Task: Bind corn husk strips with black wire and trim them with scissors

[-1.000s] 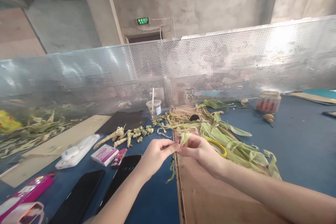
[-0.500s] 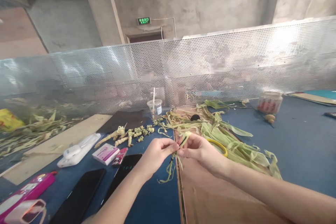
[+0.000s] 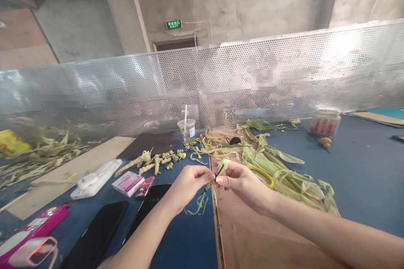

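My left hand [image 3: 192, 183] and my right hand [image 3: 246, 183] meet over the seam between the blue tabletop and the brown board. Pinched between both sets of fingertips is a pale corn husk strip [image 3: 224, 165] with a dark cord-like line along it. Below my left fingers hangs its knotted green tail [image 3: 201, 203], ending in thin loose strands. The fingers partly cover where strip and tail join. Close behind my right hand lies a yellow loop [image 3: 267, 178], partly hidden. Loose corn husks [image 3: 284, 172] spread out beyond it.
Knotted husk pieces [image 3: 164, 159] lie left of centre, near a plastic cup [image 3: 187, 129] with a straw. Two dark phones [image 3: 97, 233], a purple-white box [image 3: 128, 183] and a white device [image 3: 94, 180] sit at left. A jar [image 3: 325, 122] stands far right. A perforated metal screen [image 3: 221, 80] runs behind.
The strip's upper end has turned slightly between my right fingers, showing more of the dark line. The hanging strands have swung a little left. Both hands keep their pinch.
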Available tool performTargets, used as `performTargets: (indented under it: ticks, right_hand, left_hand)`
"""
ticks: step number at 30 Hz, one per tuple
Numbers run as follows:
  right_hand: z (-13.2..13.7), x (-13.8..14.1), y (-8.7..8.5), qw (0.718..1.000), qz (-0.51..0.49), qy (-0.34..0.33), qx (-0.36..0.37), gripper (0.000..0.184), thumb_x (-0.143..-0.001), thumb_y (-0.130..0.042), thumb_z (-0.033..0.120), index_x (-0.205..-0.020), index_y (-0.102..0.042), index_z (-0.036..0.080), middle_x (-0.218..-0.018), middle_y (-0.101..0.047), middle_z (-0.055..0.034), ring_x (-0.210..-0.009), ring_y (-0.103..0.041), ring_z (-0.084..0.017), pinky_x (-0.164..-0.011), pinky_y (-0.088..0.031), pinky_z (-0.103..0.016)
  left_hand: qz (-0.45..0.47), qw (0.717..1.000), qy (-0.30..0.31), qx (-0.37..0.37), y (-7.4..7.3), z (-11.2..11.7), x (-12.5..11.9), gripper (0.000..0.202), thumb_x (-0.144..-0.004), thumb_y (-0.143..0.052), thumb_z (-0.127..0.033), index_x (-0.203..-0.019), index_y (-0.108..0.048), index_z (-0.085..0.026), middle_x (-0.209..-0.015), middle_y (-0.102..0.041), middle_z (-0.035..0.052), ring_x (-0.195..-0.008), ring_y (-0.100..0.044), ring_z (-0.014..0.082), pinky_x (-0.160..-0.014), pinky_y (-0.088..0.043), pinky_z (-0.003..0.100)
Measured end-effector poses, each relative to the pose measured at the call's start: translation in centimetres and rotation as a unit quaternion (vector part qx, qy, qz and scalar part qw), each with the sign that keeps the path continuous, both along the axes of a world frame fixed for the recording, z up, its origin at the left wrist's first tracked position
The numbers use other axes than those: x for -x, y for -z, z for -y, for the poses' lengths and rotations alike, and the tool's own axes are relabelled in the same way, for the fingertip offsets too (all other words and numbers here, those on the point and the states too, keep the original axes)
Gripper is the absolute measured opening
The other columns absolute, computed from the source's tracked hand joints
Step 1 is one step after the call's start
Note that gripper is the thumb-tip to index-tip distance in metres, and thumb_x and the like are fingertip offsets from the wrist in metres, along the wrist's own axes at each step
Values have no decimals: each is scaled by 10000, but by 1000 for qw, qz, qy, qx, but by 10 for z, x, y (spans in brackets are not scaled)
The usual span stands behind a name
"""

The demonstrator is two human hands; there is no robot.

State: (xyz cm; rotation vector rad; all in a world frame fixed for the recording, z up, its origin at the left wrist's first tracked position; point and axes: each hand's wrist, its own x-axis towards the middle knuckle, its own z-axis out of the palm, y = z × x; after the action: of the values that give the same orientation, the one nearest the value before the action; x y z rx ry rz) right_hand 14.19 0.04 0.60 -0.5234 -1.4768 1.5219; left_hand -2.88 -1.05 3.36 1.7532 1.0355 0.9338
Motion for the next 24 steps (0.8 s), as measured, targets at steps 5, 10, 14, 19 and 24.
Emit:
performTargets:
  ticks: [5,10,14,19,24]
  right_hand:
    - [0,0,1,1000,9,24,-1,179,-712,-691,285,-664,-557,175,-652,-538,27,-620,-450,-96,-616,-337,-246]
    - [1,-1,-2,996,50,68,-6,219,-705,-685,331,-652,-543,173,-622,-523,27,-626,-456,-109,-634,-352,-259]
    - [0,-1,0,993,81,88,-25,231,-691,-681,362,-642,-548,180,-618,-501,28,-618,-450,-118,-617,-353,-265]
    - [0,0,1,983,118,129,-48,240,-691,-669,391,-651,-553,185,-622,-509,19,-618,-459,-131,-605,-360,-273]
    - [-1,-1,2,983,127,113,-66,215,-696,-669,374,-678,-576,181,-660,-551,10,-650,-494,-140,-637,-381,-284]
  left_hand:
    - [-33,999,-8,-24,1,-1,2,340,-786,-525,-450,-708,-658,-148,-682,-627,11,-697,-552,168,-675,-398,246]
    - [-21,998,-29,-43,0,2,-3,302,-817,-497,-426,-909,-632,-172,-848,-661,27,-838,-591,187,-746,-425,261]
    - [-26,997,-39,-54,-1,7,-9,249,-768,-578,-386,-916,-627,-192,-928,-675,40,-892,-611,199,-803,-443,274]
    - [-38,988,-113,-98,3,14,-16,192,-756,-584,-364,-802,-645,-188,-858,-687,29,-849,-619,200,-785,-446,265]
    - [-56,985,-148,-74,7,15,-18,267,-766,-546,-420,-714,-624,-170,-728,-669,27,-722,-611,197,-656,-432,266]
